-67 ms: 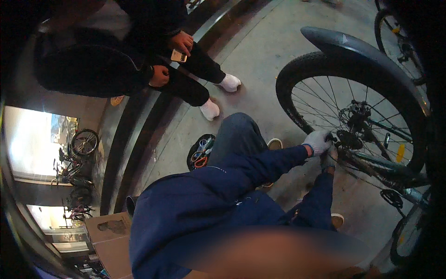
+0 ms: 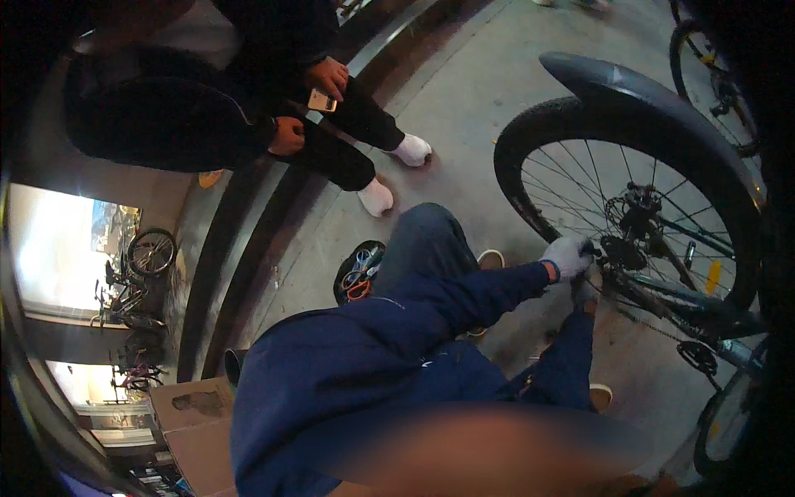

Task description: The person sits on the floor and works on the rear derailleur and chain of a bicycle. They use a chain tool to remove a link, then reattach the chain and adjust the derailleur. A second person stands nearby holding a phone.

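My left hand [image 2: 567,258], in a pale knitted glove, is closed at the rear hub end of a bicycle, beside the small cogs [image 2: 623,253] of its wheel. Just below it, my right hand [image 2: 588,286] is also closed by the same spot, close to the chain [image 2: 642,321]. Both sets of fingertips are largely hidden, so what they grip cannot be made out. The rear wheel's black tyre [image 2: 530,137] stands beyond my hands under a dark mudguard [image 2: 638,83]. The frame tubes run off to the right, past the crank [image 2: 697,356].
A black bag with orange-handled and other tools [image 2: 358,273] lies left of my bent knee [image 2: 428,240]. A seated person holds a phone [image 2: 322,100] on dark steps [image 2: 273,157]. A cardboard box [image 2: 195,414] stands at lower left. Another bicycle [image 2: 720,91] is at upper right.
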